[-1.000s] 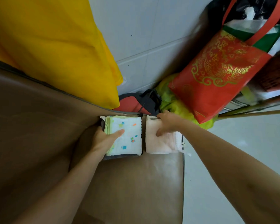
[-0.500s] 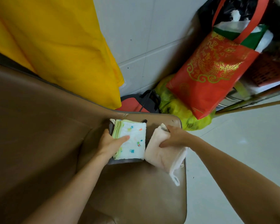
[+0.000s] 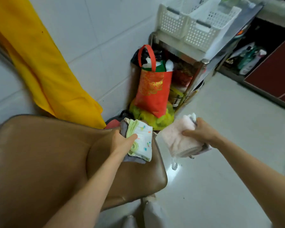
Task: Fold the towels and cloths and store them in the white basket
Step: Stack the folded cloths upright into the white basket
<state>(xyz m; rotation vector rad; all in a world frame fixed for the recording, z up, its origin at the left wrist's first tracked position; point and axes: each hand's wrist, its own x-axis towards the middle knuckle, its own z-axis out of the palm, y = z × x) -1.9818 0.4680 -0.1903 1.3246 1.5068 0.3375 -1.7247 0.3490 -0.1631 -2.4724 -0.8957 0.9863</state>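
My left hand [image 3: 122, 142] grips a folded stack of cloths [image 3: 142, 142]: a white one with coloured dots on top, a green-edged one and a grey one beneath. The stack is lifted just above the brown chair seat [image 3: 135, 181]. My right hand [image 3: 201, 133] grips a folded pink towel [image 3: 174, 140], held in the air over the floor to the right of the chair; a tag hangs from its lower edge. The white basket [image 3: 194, 27], perforated with grey handles, stands on a metal shelf at the upper right.
A metal shelf rack [image 3: 202, 63] holds the basket. A red gift bag [image 3: 152, 89] and a yellow-green bag [image 3: 148, 117] sit on the floor against it. A yellow cloth [image 3: 44, 71] hangs on the tiled wall. Dark red cabinets [image 3: 273, 71] stand at right.
Both hands have lifted their folded stacks off the chair seat. The pink towel moved right, off the chair. My view swung up and right, bringing the white basket into sight.
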